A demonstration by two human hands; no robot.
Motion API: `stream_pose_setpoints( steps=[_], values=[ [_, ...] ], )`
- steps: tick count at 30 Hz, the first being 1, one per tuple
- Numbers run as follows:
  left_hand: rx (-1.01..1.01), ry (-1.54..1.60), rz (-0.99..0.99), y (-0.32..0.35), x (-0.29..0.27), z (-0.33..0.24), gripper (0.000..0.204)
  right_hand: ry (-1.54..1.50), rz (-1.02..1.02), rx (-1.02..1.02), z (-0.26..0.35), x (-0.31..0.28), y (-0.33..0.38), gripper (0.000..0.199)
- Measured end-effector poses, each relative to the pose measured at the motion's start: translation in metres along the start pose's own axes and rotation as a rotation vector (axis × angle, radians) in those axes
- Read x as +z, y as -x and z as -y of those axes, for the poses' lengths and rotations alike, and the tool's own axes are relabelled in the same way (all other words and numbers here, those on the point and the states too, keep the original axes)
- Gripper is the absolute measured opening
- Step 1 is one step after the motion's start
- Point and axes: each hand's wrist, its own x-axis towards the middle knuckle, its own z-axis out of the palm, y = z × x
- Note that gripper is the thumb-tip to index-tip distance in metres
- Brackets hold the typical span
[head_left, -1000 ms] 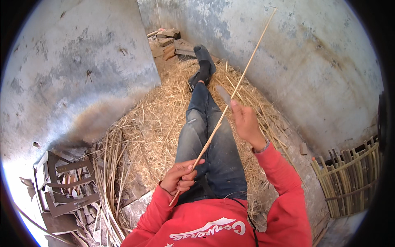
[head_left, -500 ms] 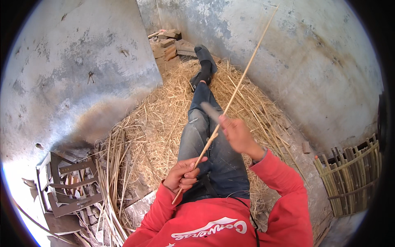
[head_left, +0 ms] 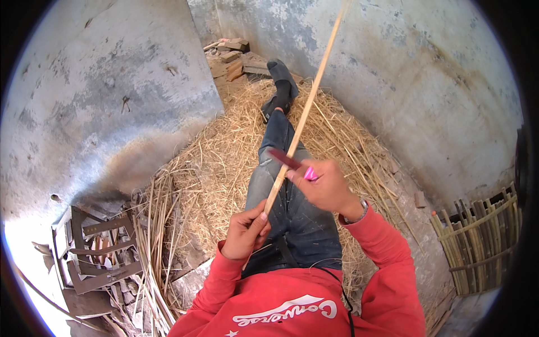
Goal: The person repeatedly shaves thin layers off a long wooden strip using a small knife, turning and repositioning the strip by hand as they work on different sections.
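Strip (head_left: 310, 104), pale and long, slants across the jeans (head_left: 261, 190), its near part gripped between thumb and fingers of the left hand (head_left: 246, 230), its far end reaching the picture's upper edge. The right hand (head_left: 325, 185) is closed round a knife (head_left: 282, 158) with a dark red blade and a pink patch; the blade crosses the strip, though whether it bites cannot be told. Beyond the 2 hands, shavings (head_left: 219, 151) cover the floor round the legs. Slats (head_left: 150, 230) and a brown frame (head_left: 109, 278) lie left; a stake rack (head_left: 477, 247) stands right.
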Motion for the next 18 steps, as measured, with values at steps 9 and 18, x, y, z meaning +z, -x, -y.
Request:
stream_pose_setpoints(
  steps=[9, 18],
  values=[
    [0.193, -0.191, -0.2, -0.048, -0.015, 0.054, 0.038, 0.112, 0.112, -0.327, -0.022, 0.034, 0.03, 0.013],
    [0.253, -0.147, -0.329, -0.04, -0.024, 0.014, 0.038, 0.002, -0.253, -0.082, -0.022, -0.02, -0.035, 0.032]
  ],
)
